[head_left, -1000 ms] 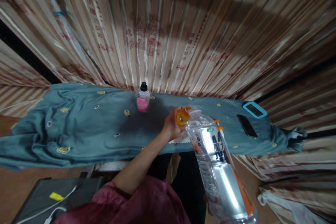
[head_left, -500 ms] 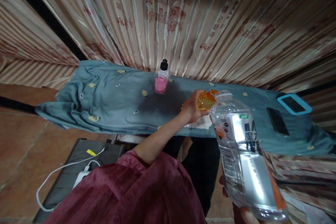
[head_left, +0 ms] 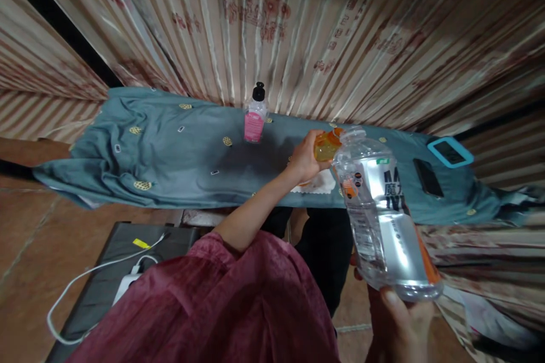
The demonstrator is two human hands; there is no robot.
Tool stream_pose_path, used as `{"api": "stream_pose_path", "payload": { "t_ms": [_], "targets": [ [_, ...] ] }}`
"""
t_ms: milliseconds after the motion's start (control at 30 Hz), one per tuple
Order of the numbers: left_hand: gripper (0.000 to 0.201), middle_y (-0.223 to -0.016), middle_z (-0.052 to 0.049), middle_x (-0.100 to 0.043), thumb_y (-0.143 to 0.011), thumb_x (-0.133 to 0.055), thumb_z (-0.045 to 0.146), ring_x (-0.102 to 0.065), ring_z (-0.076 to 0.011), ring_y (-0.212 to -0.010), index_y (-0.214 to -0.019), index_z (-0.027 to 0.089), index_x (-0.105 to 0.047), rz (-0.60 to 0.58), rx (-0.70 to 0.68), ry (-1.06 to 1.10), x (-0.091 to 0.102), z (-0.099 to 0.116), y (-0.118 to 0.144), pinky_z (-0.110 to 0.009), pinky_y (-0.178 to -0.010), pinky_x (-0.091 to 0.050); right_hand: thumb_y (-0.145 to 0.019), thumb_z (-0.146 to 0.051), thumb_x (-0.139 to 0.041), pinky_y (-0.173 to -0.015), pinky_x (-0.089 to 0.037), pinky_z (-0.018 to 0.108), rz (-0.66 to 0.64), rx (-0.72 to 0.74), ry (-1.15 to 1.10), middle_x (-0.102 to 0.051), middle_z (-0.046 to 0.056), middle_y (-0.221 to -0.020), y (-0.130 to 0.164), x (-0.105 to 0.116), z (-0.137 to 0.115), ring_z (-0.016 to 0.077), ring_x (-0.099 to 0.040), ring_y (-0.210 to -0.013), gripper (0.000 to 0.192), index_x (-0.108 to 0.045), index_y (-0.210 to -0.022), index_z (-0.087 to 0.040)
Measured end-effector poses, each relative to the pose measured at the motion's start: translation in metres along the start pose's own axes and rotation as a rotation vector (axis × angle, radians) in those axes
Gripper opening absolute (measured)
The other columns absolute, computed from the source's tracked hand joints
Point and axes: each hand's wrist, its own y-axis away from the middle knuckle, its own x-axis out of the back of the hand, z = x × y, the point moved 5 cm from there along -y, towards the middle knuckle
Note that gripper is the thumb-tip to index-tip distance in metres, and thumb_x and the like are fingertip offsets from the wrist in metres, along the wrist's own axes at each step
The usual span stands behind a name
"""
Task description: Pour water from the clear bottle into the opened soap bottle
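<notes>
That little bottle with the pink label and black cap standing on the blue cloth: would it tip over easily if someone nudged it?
Probably yes. The small bottle stands upright, taller than wide, on soft, rumpled blue cloth, an unsteady footing. It looks like clear plastic, so likely light and not fragile. Lying down, it might roll.

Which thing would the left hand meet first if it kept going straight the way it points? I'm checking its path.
Probably the large clear bottle: the left hand, closed on the orange cap, points right at its neck. Depth is unclear.

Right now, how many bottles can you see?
2. The big clear bottle is tilted in the right hand, its neck at the left hand; the small bottle stands on the cloth.
</notes>
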Motion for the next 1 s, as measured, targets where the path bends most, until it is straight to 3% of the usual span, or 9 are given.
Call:
{"api": "stream_pose_path", "payload": {
  "t_ms": [167,400,567,733,833,1000],
  "targets": [
    [0.071,-0.112,-0.008,-0.064,-0.057,-0.083,0.012,-0.064,-0.0239,-0.103,-0.12,0.018,-0.049,-0.003,-0.02,-0.031,0.001,0.004,0.0,-0.042,-0.095,-0.052,-0.066,-0.032,-0.076,-0.062,-0.048,0.029,0.019,0.015,-0.09,-0.062,0.004,-0.11,0.004,0.001,0.002,0.0166,-0.063,-0.074,0.069,-0.054,-0.131,-0.026],
    [0.068,-0.118,-0.008,-0.063,-0.06,-0.08,0.01,-0.063,-0.0232,-0.105,-0.12,0.02,-0.049,-0.01,-0.039,-0.079,0.004,0.01,0.001,-0.038,-0.094,-0.051,-0.062,-0.035,-0.078,-0.058,-0.046,0.032,0.029,-0.011,-0.06,-0.067,0.004,-0.093,0.0,0.004,0.009,0.0206,-0.066,-0.068,0.085,-0.044,-0.139,-0.025],
    [0.069,-0.111,-0.008,-0.066,-0.059,-0.08,0.014,-0.065,-0.0247,-0.099,-0.12,0.018,-0.048,-0.005,0.02,-0.121,0.005,0.005,0.001,-0.039,-0.088,-0.053,-0.061,-0.04,-0.08,-0.06,-0.048,0.029,0.046,-0.027,-0.083,-0.07,0.002,-0.079,0.003,0.007,0.017,0.0175,-0.065,-0.065,0.069,-0.055,-0.123,-0.02],
    [0.071,-0.105,-0.007,-0.068,-0.056,-0.083,0.017,-0.067,-0.0225,-0.094,-0.118,0.02,-0.048,0.021,0.036,-0.104,0.007,0.002,0.0,-0.037,-0.085,-0.054,-0.059,-0.044,-0.08,-0.065,-0.051,0.03,0.094,-0.093,-0.063,-0.069,0.006,-0.106,0.006,0.016,0.035,0.0227,-0.07,-0.078,0.086,-0.046,-0.135,-0.023],
    [0.071,-0.106,-0.006,-0.068,-0.054,-0.086,0.021,-0.068,-0.0224,-0.094,-0.115,0.021,-0.049,0.028,0.043,-0.106,0.009,0.002,0.0,-0.036,-0.084,-0.054,-0.06,-0.045,-0.078,-0.066,-0.052,0.033,0.107,-0.077,-0.055,-0.07,0.009,-0.102,0.005,0.025,0.048,0.0253,-0.069,-0.082,0.076,-0.053,-0.126,-0.018],
    [0.067,-0.107,-0.007,-0.069,-0.059,-0.083,0.02,-0.068,-0.0218,-0.094,-0.116,0.02,-0.048,0.025,0.042,-0.103,0.01,-0.002,0.0,-0.036,-0.084,-0.054,-0.061,-0.046,-0.078,-0.073,-0.052,0.038,0.097,-0.086,-0.032,-0.072,0.01,-0.1,0.005,0.038,0.067,0.0287,-0.069,-0.087,0.076,-0.053,-0.126,-0.018]
  ]
}}
